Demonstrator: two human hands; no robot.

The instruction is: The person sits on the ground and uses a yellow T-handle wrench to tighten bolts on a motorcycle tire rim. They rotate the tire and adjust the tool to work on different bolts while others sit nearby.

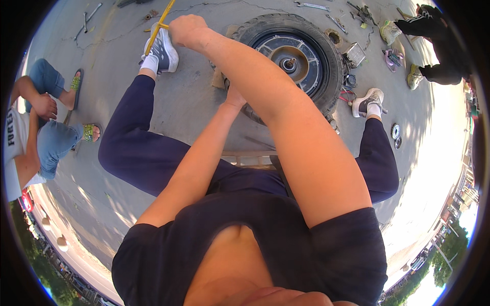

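My right hand (188, 30) is closed around one arm of a yellow metal cross-shaped tool (160, 28), beside my left shoe, with my right forearm crossing over the left one. Most of my left hand (235, 96) is hidden behind the right arm, at the near left edge of the tire; what it holds is not visible. The wheel with its black rubber tire (255, 28) lies flat in front of me, with a metal hub (289, 64) and threaded axle showing at its centre.
Wrenches (313, 6) lie beyond the wheel; more tools (85, 22) lie far left. Right of the tire are a finned metal box (355, 54), red-handled pliers (347, 96) and bearings (395, 131). One person (57, 141) sits at left; another person's dark-clothed legs (436, 46) are at upper right.
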